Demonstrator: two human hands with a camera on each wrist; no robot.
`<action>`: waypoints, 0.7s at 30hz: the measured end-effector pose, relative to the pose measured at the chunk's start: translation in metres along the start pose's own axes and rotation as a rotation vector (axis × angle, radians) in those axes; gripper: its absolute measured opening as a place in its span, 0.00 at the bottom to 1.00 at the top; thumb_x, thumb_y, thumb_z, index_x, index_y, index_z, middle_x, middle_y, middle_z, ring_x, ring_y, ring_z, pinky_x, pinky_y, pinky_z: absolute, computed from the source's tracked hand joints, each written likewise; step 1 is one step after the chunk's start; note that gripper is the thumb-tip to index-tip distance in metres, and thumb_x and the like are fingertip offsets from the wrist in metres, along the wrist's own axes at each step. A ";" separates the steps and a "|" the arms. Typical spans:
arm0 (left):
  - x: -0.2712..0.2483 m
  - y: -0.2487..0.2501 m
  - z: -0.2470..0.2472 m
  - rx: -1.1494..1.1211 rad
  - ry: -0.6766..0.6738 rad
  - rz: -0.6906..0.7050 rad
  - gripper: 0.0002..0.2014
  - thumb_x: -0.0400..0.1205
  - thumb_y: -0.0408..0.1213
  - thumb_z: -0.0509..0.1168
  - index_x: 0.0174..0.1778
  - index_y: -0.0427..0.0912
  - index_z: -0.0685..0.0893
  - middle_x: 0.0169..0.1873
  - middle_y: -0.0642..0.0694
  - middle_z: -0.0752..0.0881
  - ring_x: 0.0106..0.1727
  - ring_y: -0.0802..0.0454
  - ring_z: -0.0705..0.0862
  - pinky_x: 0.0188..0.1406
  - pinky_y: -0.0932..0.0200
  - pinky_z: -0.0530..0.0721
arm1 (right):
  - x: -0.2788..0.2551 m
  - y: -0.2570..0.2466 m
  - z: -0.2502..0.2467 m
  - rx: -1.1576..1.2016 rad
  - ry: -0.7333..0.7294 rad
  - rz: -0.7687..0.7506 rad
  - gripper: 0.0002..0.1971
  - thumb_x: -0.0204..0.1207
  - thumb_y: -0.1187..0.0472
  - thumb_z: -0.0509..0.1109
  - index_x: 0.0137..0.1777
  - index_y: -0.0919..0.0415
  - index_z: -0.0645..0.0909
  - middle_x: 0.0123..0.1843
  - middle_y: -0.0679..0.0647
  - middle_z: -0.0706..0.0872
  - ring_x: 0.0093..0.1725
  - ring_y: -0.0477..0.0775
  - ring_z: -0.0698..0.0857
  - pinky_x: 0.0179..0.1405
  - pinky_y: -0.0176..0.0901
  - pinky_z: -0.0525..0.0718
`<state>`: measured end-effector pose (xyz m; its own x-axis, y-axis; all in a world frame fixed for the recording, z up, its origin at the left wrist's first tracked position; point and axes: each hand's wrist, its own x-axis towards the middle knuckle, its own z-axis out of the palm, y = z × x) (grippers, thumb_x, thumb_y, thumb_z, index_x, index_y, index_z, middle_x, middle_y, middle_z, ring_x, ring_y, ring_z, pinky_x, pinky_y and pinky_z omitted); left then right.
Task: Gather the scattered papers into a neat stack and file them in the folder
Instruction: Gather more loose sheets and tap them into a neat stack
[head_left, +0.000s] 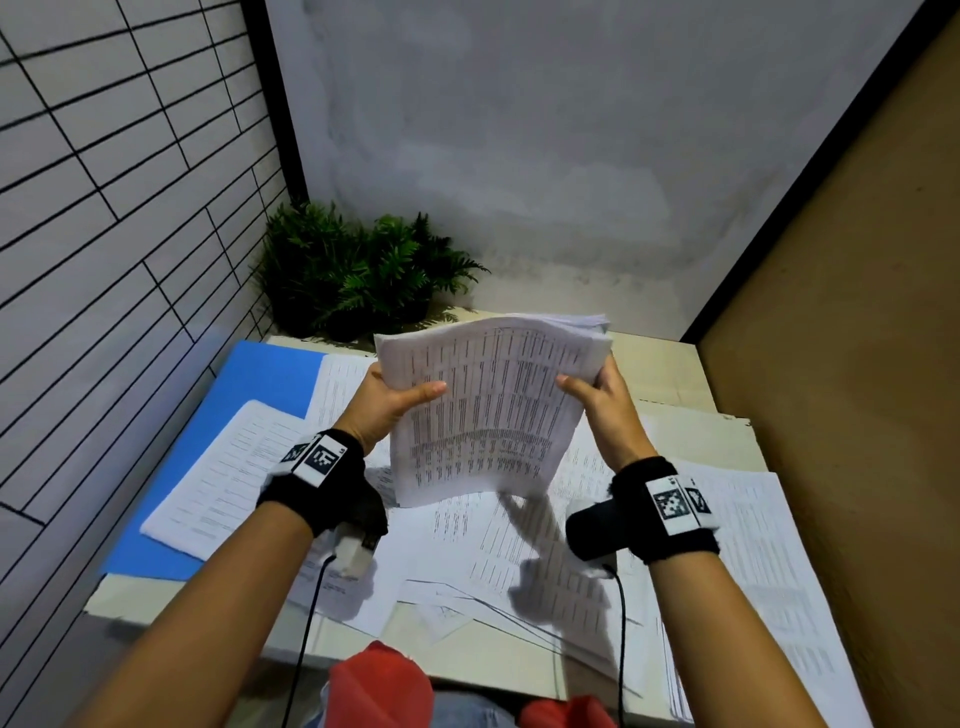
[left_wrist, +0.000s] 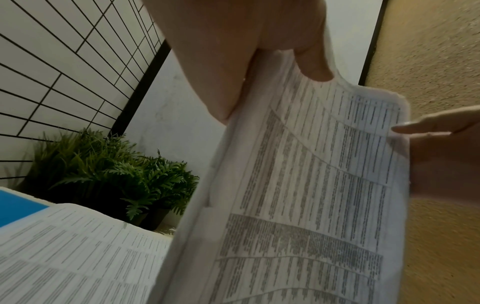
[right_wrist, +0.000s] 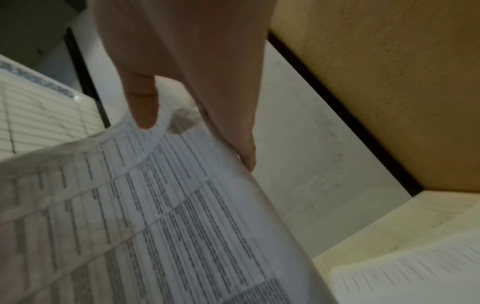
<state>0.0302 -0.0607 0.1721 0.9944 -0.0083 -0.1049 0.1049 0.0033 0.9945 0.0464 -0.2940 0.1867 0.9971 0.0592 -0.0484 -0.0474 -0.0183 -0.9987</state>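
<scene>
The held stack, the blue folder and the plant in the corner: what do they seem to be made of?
Held stack: thin matte printed paper; it bows between left hand and right hand.
Blue folder: smooth, flat, probably plastic or coated card.
Plant: stiff, uniform fern fronds, possibly artificial; cannot confirm.

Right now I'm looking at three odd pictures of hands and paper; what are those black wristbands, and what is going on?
No machine here: a person works with two bare hands. The black wristbands carry small cameras. The big picture comes from a camera on the person's head; the other two look along each wrist at the fingers. The left hand and the right hand grip the two side edges of a thick bundle of printed white sheets, lifted above the pale desk. More loose printed pages lie scattered on it. A flat blue folder lies at the left with a page on top. A green leafy plant stands in the corner.
</scene>
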 end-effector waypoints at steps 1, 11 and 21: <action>-0.001 0.002 0.001 -0.001 0.006 -0.008 0.30 0.47 0.56 0.78 0.44 0.50 0.82 0.44 0.48 0.87 0.50 0.49 0.86 0.57 0.42 0.84 | 0.000 0.001 -0.001 0.002 0.011 0.000 0.20 0.78 0.74 0.60 0.69 0.62 0.67 0.49 0.49 0.83 0.43 0.38 0.87 0.37 0.28 0.86; -0.002 0.007 -0.007 -0.074 0.011 0.125 0.18 0.59 0.46 0.79 0.42 0.50 0.83 0.33 0.63 0.91 0.39 0.67 0.89 0.46 0.59 0.87 | 0.000 -0.005 -0.003 -0.031 0.205 -0.242 0.09 0.81 0.74 0.55 0.54 0.63 0.74 0.44 0.47 0.81 0.38 0.26 0.82 0.41 0.21 0.81; 0.004 -0.003 -0.005 0.049 0.014 0.062 0.10 0.74 0.28 0.68 0.43 0.49 0.83 0.32 0.60 0.91 0.38 0.65 0.89 0.42 0.66 0.88 | -0.003 0.019 -0.001 -0.062 0.095 -0.085 0.12 0.83 0.73 0.51 0.59 0.59 0.70 0.47 0.46 0.80 0.37 0.24 0.82 0.37 0.19 0.81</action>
<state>0.0334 -0.0561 0.1683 0.9991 0.0042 -0.0427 0.0429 -0.0458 0.9980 0.0424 -0.2956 0.1679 0.9987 -0.0312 0.0405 0.0379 -0.0787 -0.9962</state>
